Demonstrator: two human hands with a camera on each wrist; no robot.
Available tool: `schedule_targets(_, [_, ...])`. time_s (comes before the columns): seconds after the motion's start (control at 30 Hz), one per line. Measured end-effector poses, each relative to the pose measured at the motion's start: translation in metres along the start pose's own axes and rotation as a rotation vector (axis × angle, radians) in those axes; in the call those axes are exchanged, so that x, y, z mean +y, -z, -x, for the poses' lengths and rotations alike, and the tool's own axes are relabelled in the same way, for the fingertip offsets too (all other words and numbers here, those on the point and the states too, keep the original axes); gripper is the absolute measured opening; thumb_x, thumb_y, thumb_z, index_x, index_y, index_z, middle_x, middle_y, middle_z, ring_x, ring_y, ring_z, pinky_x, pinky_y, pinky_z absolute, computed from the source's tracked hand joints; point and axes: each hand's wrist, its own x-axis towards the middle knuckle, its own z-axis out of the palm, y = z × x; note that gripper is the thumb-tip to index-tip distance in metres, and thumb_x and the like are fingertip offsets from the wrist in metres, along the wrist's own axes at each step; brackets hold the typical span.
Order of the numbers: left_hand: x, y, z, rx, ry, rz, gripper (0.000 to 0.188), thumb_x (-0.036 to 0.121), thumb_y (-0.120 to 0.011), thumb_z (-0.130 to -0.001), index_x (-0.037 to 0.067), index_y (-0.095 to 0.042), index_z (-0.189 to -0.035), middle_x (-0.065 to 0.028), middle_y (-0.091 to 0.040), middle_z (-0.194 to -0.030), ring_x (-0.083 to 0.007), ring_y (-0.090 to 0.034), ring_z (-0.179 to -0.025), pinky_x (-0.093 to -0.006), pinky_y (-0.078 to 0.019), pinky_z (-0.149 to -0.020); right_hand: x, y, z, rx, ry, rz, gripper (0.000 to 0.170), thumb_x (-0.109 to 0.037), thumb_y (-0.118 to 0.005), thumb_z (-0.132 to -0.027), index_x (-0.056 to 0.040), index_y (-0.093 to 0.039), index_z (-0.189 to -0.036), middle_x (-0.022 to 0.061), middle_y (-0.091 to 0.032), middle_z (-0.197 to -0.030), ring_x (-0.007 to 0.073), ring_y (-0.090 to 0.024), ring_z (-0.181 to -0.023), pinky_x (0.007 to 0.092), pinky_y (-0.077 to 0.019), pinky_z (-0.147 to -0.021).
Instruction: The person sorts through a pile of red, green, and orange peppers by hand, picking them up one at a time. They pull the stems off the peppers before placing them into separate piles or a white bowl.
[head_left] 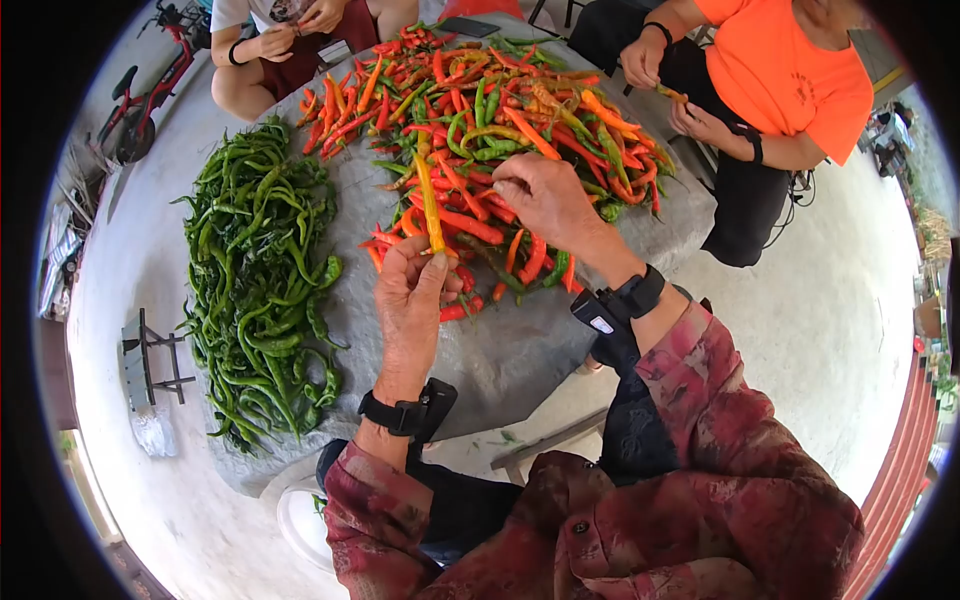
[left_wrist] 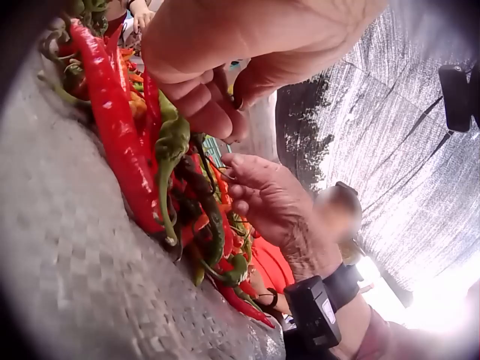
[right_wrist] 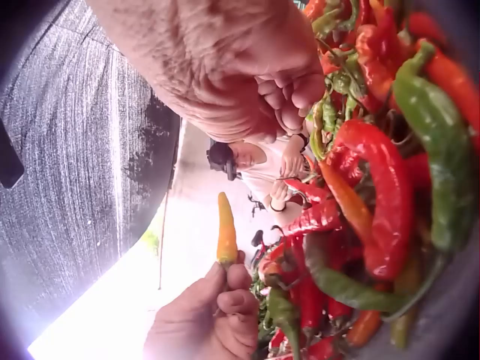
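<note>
1. A yellow-orange pepper (head_left: 430, 205) stands out from your left hand (head_left: 408, 305), pinched at its stem end between thumb and fingertips. Your grip is closed to the pepper's width, leaving most of its length free.

2. The pepper's long axis runs away from you, nearly in line with your left forearm, its narrow tip farthest from the grip and leaning slightly left.

3. Your left hand is nearer, being on the pepper itself. Your right hand (head_left: 548, 200) hovers to the right of the grip and a little beyond it, its fingertips about level with the pepper's middle but apart from it. Those fingers are bent, the thumb close to them; whether anything small sits between, you cannot tell from these views.

4. Beyond the grip and to its right spreads a heap of red and orange peppers (head_left: 465, 222), with green ones mixed in. Left of the grip, well apart, lies a long mound of green peppers (head_left: 260, 290). Both rest on a grey sheet (head_left: 500, 365).

5. Behind the grip and to its left, below the sheet's edge, sits a round white container (head_left: 292, 525) with a little green matter inside.

6. Far right of the grip, a person in an orange shirt (head_left: 790, 70) holds another pepper (head_left: 671, 94).
</note>
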Motion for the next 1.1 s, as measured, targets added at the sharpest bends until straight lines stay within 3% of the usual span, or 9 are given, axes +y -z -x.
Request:
schedule_targets(0.23, [-0.001,-0.003,0.001,0.007,-0.075,-0.096,0.024,0.014,-0.058,-0.092,0.004,-0.052,-0.113,-0.0031,-0.063,-0.084,-0.0067,-0.056,-0.065,-0.0207,-0.0461,-0.059,-0.011,-0.020,0.005,-0.202,0.017,0.366,0.022,-0.026,-0.065,-0.081,-0.0040,-0.064,-0.077,0.0152,-0.063,-0.073,0.0339,-0.063,-0.073,0.0435,-0.0498,-0.064])
schedule_targets(0.33, [-0.001,-0.004,0.000,0.004,-0.082,-0.119,0.023,0.013,-0.057,-0.092,0.004,-0.052,-0.112,-0.0028,-0.062,-0.081,-0.0059,-0.053,-0.063,-0.0205,-0.0437,-0.057,-0.011,-0.027,0.002,-0.178,0.020,0.382,0.022,-0.023,-0.064,-0.079,-0.0024,-0.064,-0.070,0.0172,-0.062,-0.066,0.0362,-0.063,-0.064,0.0480,-0.0498,-0.058])
schedule_targets(0.47, [-0.001,-0.005,0.004,-0.030,-0.118,-0.203,0.021,0.011,-0.056,-0.092,0.003,-0.051,-0.111,-0.0021,-0.061,-0.079,-0.0054,-0.051,-0.061,-0.0202,-0.0420,-0.056,-0.007,-0.028,-0.008,-0.164,-0.080,0.355,0.021,-0.020,-0.061,-0.079,-0.0009,-0.063,-0.070,0.0204,-0.062,-0.069,0.0380,-0.062,-0.066,0.0469,-0.0498,-0.059])
schedule_targets(0.53, [0.000,-0.005,0.007,-0.029,-0.135,-0.191,0.021,0.010,-0.056,-0.092,0.003,-0.051,-0.111,-0.0019,-0.061,-0.078,-0.0053,-0.051,-0.061,-0.0202,-0.0419,-0.056,-0.002,-0.021,-0.014,-0.010,-0.133,0.124,0.023,-0.021,-0.060,-0.083,-0.0011,-0.060,-0.072,0.0135,-0.062,-0.065,0.0277,-0.061,-0.058,0.0390,-0.0485,-0.054])
schedule_targets(0.57, [0.002,-0.006,0.010,-0.073,-0.127,-0.215,0.021,0.009,-0.056,-0.092,0.003,-0.051,-0.111,-0.0019,-0.060,-0.078,-0.0054,-0.051,-0.061,-0.0205,-0.0421,-0.056,0.000,-0.017,-0.015,-0.013,-0.126,0.124,0.023,-0.021,-0.060,-0.083,-0.0011,-0.060,-0.072,0.0135,-0.062,-0.065,0.0277,-0.061,-0.058,0.0390,-0.0485,-0.054])
schedule_targets(0.67, [0.000,-0.009,0.011,-0.147,-0.120,-0.279,0.021,0.008,-0.057,-0.091,0.003,-0.051,-0.111,-0.0016,-0.060,-0.076,-0.0055,-0.052,-0.062,-0.0209,-0.0424,-0.056,-0.004,0.006,-0.015,-0.139,-0.528,-0.700,0.023,-0.024,-0.058,-0.091,-0.0007,-0.059,-0.090,0.0021,-0.061,-0.075,0.0028,-0.048,-0.056,0.0199,-0.0381,-0.047])
schedule_targets(0.8, [-0.004,-0.013,0.012,-0.177,-0.145,-0.485,0.017,0.006,-0.058,-0.090,0.001,-0.054,-0.106,-0.0004,-0.059,-0.070,-0.0051,-0.052,-0.061,-0.0209,-0.0423,-0.056,0.001,0.011,-0.012,-0.170,-0.554,-0.786,0.023,-0.023,-0.059,-0.091,0.0000,-0.060,-0.095,0.0018,-0.060,-0.073,0.0031,-0.049,-0.057,0.0192,-0.0371,-0.047])
schedule_targets(0.87, [0.000,-0.016,0.013,-0.200,-0.156,-0.514,0.015,0.005,-0.058,-0.090,0.000,-0.055,-0.104,-0.0005,-0.059,-0.068,-0.0048,-0.052,-0.060,-0.0209,-0.0421,-0.056,0.003,0.010,-0.008,-0.131,-0.370,-0.562,0.024,-0.020,-0.061,-0.088,0.0040,-0.059,-0.089,0.0060,-0.063,-0.071,0.0128,-0.061,-0.062,0.0289,-0.0472,-0.055])
schedule_targets(1.1, [-0.012,-0.021,0.013,-0.190,-0.246,-0.521,0.015,0.004,-0.063,-0.085,0.002,-0.058,-0.098,-0.0040,-0.053,-0.059,-0.0097,-0.047,-0.050,-0.0262,-0.0398,-0.049,0.000,0.011,0.001,0.060,-0.136,0.043,0.019,-0.020,-0.069,-0.080,-0.0028,-0.063,-0.087,0.0103,-0.064,-0.080,0.0237,-0.065,-0.069,0.0353,-0.0502,-0.062])
